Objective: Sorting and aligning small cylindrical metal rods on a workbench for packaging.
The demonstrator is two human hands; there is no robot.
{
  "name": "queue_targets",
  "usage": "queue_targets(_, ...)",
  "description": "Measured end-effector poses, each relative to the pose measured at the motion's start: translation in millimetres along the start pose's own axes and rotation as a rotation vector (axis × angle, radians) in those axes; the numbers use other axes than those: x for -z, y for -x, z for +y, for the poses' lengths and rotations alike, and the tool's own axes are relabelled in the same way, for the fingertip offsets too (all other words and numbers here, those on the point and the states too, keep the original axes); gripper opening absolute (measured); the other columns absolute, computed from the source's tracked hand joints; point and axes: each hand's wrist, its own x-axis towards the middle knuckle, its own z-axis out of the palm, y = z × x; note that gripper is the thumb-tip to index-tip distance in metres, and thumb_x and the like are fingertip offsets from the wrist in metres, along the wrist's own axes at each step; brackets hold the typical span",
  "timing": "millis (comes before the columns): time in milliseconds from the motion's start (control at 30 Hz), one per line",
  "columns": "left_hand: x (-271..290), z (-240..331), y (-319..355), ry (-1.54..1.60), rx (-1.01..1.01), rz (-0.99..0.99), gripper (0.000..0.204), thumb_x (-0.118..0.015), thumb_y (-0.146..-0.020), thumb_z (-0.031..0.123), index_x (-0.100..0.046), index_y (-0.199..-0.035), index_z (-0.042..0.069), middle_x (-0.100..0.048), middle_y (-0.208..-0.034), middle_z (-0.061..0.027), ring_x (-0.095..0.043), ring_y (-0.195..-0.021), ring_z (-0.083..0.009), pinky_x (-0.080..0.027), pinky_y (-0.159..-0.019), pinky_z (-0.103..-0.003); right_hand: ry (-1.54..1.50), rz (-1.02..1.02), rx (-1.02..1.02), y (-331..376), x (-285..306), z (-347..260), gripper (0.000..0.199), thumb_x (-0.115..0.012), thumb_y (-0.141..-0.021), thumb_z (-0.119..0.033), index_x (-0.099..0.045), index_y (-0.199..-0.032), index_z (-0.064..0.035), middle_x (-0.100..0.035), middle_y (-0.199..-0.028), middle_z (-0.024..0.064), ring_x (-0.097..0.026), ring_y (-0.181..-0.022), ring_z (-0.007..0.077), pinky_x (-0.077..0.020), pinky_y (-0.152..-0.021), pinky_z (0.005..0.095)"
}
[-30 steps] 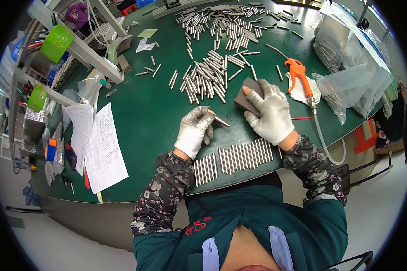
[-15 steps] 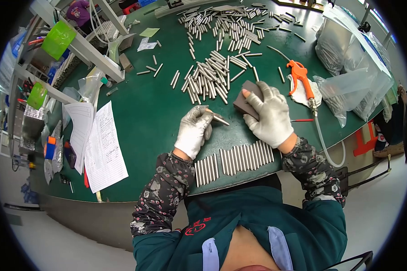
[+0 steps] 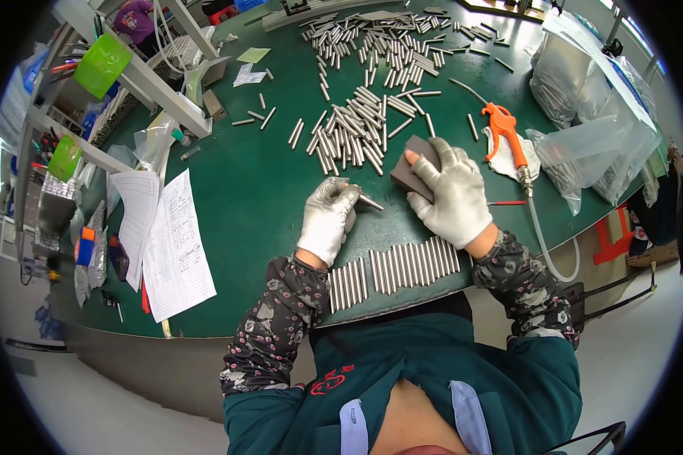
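My left hand (image 3: pixel 328 220), in a white glove, pinches a short metal pin (image 3: pixel 370 202) whose free end points right. In my right hand (image 3: pixel 454 196), gloved too, is a grey-brown rectangular block (image 3: pixel 414 179), gripped from its right side with the thumb and fingers around it. A gap separates the pin's tip from the block. Two rows of metal pins, a shorter row (image 3: pixel 348 287) and a longer row (image 3: pixel 415 265), lie side by side near the table's front edge, below my hands. Beyond my hands lies a loose heap of pins (image 3: pixel 350 129).
More pins (image 3: pixel 402 45) are scattered at the back. To the right are an orange air gun (image 3: pixel 506 135) on a white cloth, its hose (image 3: pixel 542 243), a red thin tool (image 3: pixel 506 202) and plastic bags of parts (image 3: pixel 565 87). Paper sheets (image 3: pixel 176 250) lie left, by a shelf frame (image 3: pixel 155 87).
Almost nothing differs. Both hands keep their holds on the pin and the block, and the view has shifted very slightly.
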Motion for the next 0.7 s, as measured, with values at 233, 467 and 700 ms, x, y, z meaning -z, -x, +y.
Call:
queue_targets(233,-3,2,1,-0.064,0.029,0.059,0.012,-0.06,-0.086,0.014,-0.054,-0.093,0.006,-0.051,-0.061,0.0006,-0.036,-0.036,-0.0052,-0.022,-0.03,-0.02,-0.039,-0.015,0.031,1,4,-9,0.053,-0.065,-0.067,-0.023,-0.057,-0.118,-0.0154,-0.047,-0.118,0.0252,-0.05,-0.103,0.0359,-0.0423,-0.086,0.0441)
queue_targets(467,-5,4,3,-0.053,0.022,0.042,0.011,-0.061,-0.086,0.016,-0.054,-0.085,0.007,-0.049,-0.056,0.0014,-0.038,-0.035,-0.0062,-0.024,-0.029,-0.02,-0.022,0.001,-0.072,1,-2,0,0.06,-0.067,-0.062,-0.02,-0.055,-0.12,-0.0163,-0.046,-0.121,0.025,-0.05,-0.105,0.0387,-0.0415,-0.089,0.0455)
queue_targets(700,-8,5,3,-0.054,0.009,0.103,0.012,-0.061,-0.085,0.017,-0.054,-0.081,0.008,-0.048,-0.051,0.0014,-0.039,-0.035,-0.0058,-0.024,-0.029,-0.02,-0.096,-0.034,-0.021,4,0,-3,0.052,-0.064,-0.067,-0.023,-0.057,-0.116,-0.01,-0.047,-0.118,0.0248,-0.05,-0.104,0.037,-0.0414,-0.088,0.043)
